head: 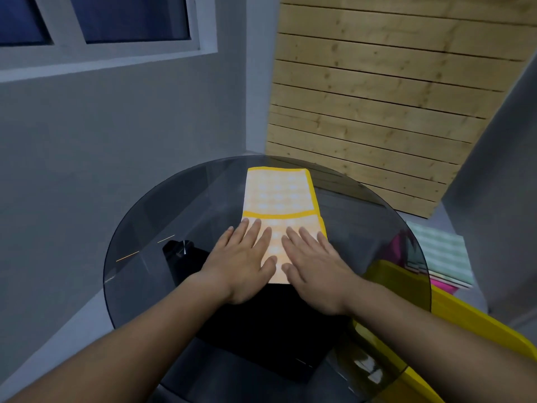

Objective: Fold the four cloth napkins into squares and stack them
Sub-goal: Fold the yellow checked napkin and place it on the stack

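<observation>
Right now both hands lie flat, fingers spread, on the near half of the yellow napkin [279, 196] at the middle of the glass table [139, 228]: left hand [242, 261] beside right hand [312, 264]. More napkins [441, 257] sit beyond the table's right edge.

The napkin [280, 196] is orange-and-white checked with yellow borders, on a smoky grey glass table [151, 216].
</observation>
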